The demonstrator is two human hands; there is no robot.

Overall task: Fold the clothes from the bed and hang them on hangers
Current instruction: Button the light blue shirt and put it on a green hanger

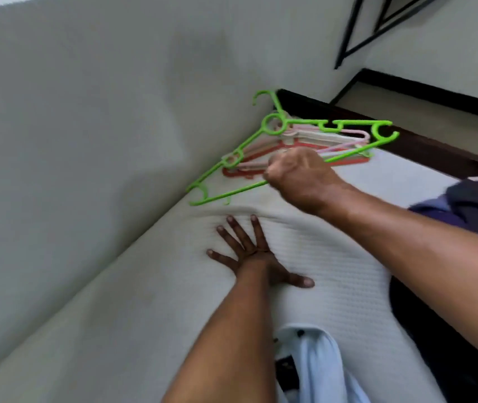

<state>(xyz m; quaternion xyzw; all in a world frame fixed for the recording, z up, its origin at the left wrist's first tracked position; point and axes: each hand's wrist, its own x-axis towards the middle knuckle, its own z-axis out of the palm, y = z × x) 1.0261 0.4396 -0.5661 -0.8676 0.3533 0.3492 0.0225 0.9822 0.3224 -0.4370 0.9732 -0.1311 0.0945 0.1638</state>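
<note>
Head view, near to far. Light blue shirt (316,353) lies bunched at bottom centre on the bed (333,257): thin woven cloth with dark buttons, soft and limp, likely light. Best taken by the collar or shoulders, since it will sag anywhere else. Dark garment (435,344) at lower right is soft too, details unclear.

Left hand (255,257) is flat on the bed at centre, fingers spread and straight, pressing down, holding nothing. Bed cover is white, quilted, ribbed texture, and dents around the palm.

Right hand (298,175), just above centre, is a closed fist clamped round the lower bar of the green hanger (295,121). Hands are apart. Hanger is thin moulded plastic, triangular, with hook, ring and notches: stiff, light, smooth, probably a bit slippery. The bar is a fair hold; the neck below the hook gives more control.

Under it, the stack of hangers (319,136) in pink, white and red sits in the bed's far corner by the wall (115,112), and may snag together. Navy clothes (464,205) are heaped at the right edge.
</note>
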